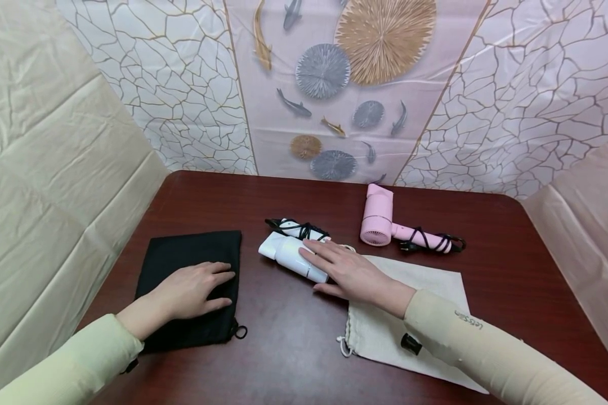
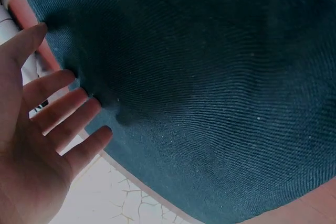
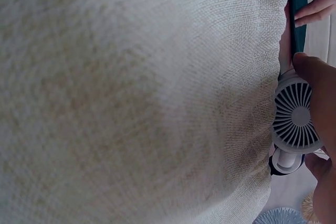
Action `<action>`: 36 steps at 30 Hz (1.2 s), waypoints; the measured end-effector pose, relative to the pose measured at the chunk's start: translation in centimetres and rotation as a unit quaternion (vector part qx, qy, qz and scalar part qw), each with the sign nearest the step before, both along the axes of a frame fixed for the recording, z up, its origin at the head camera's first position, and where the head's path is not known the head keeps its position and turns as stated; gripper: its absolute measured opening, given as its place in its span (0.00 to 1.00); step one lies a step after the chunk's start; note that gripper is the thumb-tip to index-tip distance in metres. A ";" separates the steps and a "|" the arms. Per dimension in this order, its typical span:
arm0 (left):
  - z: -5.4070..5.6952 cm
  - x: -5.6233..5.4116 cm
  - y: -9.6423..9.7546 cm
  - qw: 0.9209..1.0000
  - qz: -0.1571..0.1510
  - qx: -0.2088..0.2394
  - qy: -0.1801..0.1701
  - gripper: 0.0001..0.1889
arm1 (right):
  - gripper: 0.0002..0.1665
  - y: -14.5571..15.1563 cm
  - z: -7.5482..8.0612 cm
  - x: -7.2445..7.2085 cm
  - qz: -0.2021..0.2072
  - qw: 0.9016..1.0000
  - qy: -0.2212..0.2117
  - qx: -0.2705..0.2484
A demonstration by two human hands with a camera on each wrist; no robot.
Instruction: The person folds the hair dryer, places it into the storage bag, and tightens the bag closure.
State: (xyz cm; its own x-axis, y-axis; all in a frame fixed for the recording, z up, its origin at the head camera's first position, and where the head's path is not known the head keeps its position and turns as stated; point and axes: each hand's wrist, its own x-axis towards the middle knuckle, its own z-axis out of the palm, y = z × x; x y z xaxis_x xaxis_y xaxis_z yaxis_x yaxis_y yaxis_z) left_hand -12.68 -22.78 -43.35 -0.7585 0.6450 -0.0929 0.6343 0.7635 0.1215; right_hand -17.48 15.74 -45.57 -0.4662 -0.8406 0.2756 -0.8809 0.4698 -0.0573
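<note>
Head view: we rested our relaxed left hand (image 1: 196,288) on the black pouch (image 1: 182,252); our right hand (image 1: 353,272), likewise released, touched the white hair dryer (image 1: 291,255), right of that pouch on the tabletop (image 1: 284,349).

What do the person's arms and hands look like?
Left hand and right hand: both ungloved. Left sleeve: long, pale yellow-green. Right sleeve: long, cream, with small dark lettering near the cuff. A small black piece shows beside the right sleeve.
</note>
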 end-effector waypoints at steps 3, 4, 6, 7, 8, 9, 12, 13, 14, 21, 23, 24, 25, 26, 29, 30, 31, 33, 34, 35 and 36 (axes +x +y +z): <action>-0.2 -0.4 0.3 1.000 0.008 -0.001 0.009 0.29 | 0.51 0.1 0.0 0.1 -0.003 1.000 -0.003 -0.002; -0.3 -0.6 0.4 1.000 0.010 -0.001 0.012 0.29 | 0.51 0.2 0.0 0.2 -0.004 1.000 -0.005 -0.004; -0.4 -0.9 0.6 1.000 0.014 0.000 0.017 0.29 | 0.50 0.2 0.0 0.2 -0.004 1.000 -0.011 -0.005; -0.4 -1.1 0.8 1.000 0.016 0.000 0.019 0.29 | 0.50 0.3 0.0 0.2 -0.004 1.000 -0.013 -0.005; -0.5 -1.3 0.9 1.000 0.019 0.000 0.021 0.29 | 0.50 0.3 0.0 0.2 -0.003 1.000 -0.015 -0.006; -0.5 -1.5 1.1 0.999 0.020 -0.002 0.025 0.29 | 0.49 0.4 0.0 0.2 -0.003 1.000 -0.017 -0.006; -0.6 -2.0 1.5 0.999 0.027 -0.006 0.030 0.29 | 0.48 0.5 0.0 0.2 -0.001 1.000 -0.017 -0.006; -0.7 -2.3 1.6 0.999 0.029 -0.008 0.033 0.29 | 0.48 0.5 0.0 0.3 -0.001 1.000 -0.017 -0.006; -0.7 -2.4 1.7 0.999 0.031 -0.011 0.034 0.29 | 0.48 0.6 0.0 0.3 -0.001 1.000 -0.017 -0.006; -1.0 -3.6 2.3 0.998 0.045 -0.020 0.049 0.28 | 0.51 0.6 0.0 0.4 -0.006 1.000 -0.019 -0.004; -1.1 -4.0 2.5 0.997 0.051 -0.020 0.051 0.29 | 0.52 0.6 0.0 0.4 -0.008 1.000 -0.018 -0.004; -1.2 -4.2 2.5 0.997 0.053 -0.020 0.051 0.29 | 0.53 0.6 0.0 0.4 -0.009 1.000 -0.017 -0.003; -1.2 -4.4 2.6 0.997 0.056 -0.021 0.052 0.29 | 0.53 0.6 0.0 0.4 -0.009 1.000 -0.017 -0.003; -1.2 -4.5 2.7 0.997 0.059 -0.022 0.050 0.29 | 0.53 0.6 -0.1 0.4 -0.010 1.000 -0.015 -0.001; -1.2 -5.1 3.1 0.996 0.072 -0.028 0.041 0.30 | 0.53 0.6 -0.2 0.3 -0.009 1.000 -0.008 -0.001; -1.2 -5.4 3.1 0.996 0.076 -0.031 0.037 0.30 | 0.53 0.6 -0.3 0.3 -0.009 1.000 -0.007 -0.002; -1.2 -5.6 3.2 0.996 0.080 -0.032 0.032 0.30 | 0.52 0.5 -0.3 0.3 -0.008 1.000 -0.005 -0.003; -1.0 -6.0 3.3 0.995 0.088 -0.035 0.020 0.31 | 0.52 0.5 -0.3 0.3 -0.007 1.000 -0.002 -0.006; -1.0 -6.2 3.3 0.995 0.092 -0.035 0.013 0.31 | 0.51 0.5 -0.2 0.2 -0.006 1.000 -0.002 -0.007; -0.8 -6.3 3.3 0.995 0.093 -0.035 0.007 0.31 | 0.51 0.5 -0.2 0.2 -0.006 1.000 -0.003 -0.007; -0.7 -6.4 3.2 0.995 0.094 -0.034 0.003 0.31 | 0.51 0.5 -0.2 0.2 -0.006 1.000 -0.004 -0.008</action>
